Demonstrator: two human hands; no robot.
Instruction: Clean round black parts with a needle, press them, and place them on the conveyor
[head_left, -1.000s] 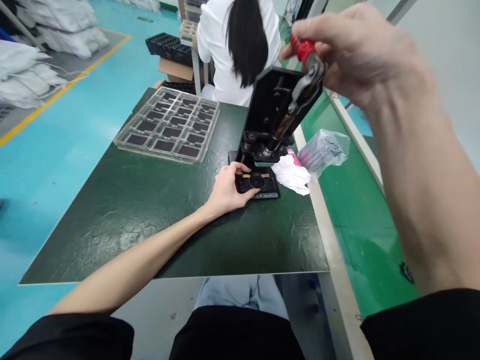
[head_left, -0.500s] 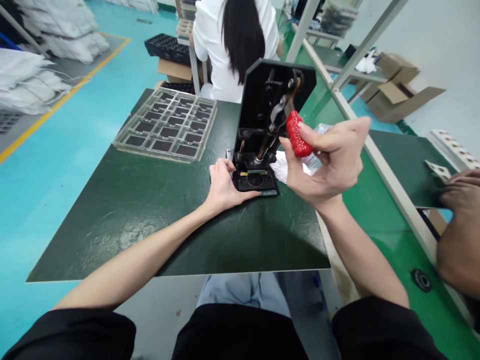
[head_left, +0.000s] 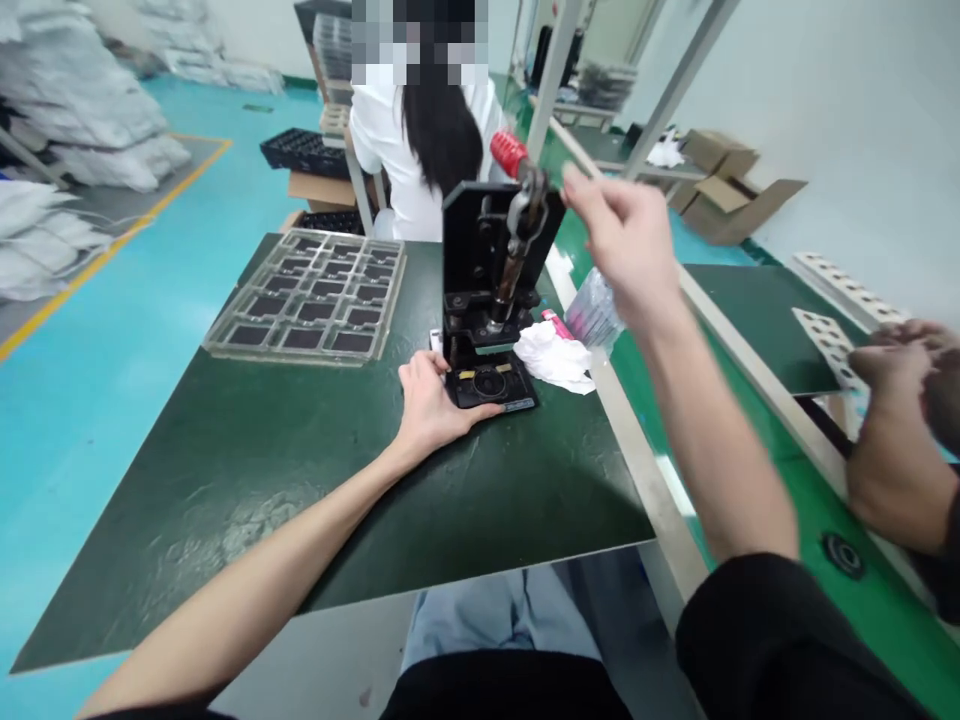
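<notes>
Red ribbed grip [head_left: 508, 153] on black press [head_left: 469, 262]

Bright, even light leaves soft shadow on the green mat [head_left: 225, 480], the right hand [head_left: 619, 245] blurred, edges bowed.

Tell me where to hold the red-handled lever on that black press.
By the red grip at its free end, from the right, beside the right hand: it juts up clear of the black press, so a hand can close on it.

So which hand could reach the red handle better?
Probably the right hand: it's raised, free, near the red ribbed lever grip; the left hand rests on the black press base.
</notes>
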